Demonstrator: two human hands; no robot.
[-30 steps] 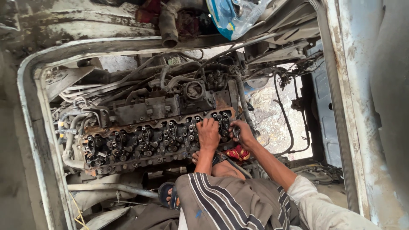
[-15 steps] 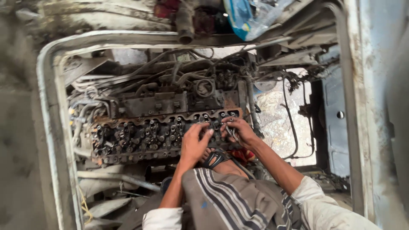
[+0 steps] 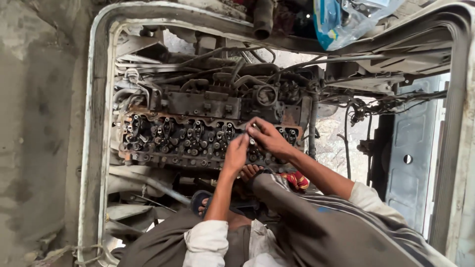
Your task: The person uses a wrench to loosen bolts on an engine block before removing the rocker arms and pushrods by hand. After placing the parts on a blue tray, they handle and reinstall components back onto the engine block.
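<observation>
I look down into an open engine bay. A dark, oily cylinder head with a row of valve springs and rockers lies across the middle. My left hand reaches onto its right part, fingers curled over a small part near the rockers. My right hand is just beside it, fingers pinched around a small metal piece above the head. What my left hand grips is hidden by the fingers. My knees in dark striped cloth fill the bottom.
A pale metal frame rings the bay. Hoses and wires run above the head. A blue plastic bag lies at the top. A sandalled foot rests below the head. A blue-grey panel stands at right.
The view has shifted so the engine sits further right and lower. Both hands moved from the head's right end a little left, closing together over one spot.
</observation>
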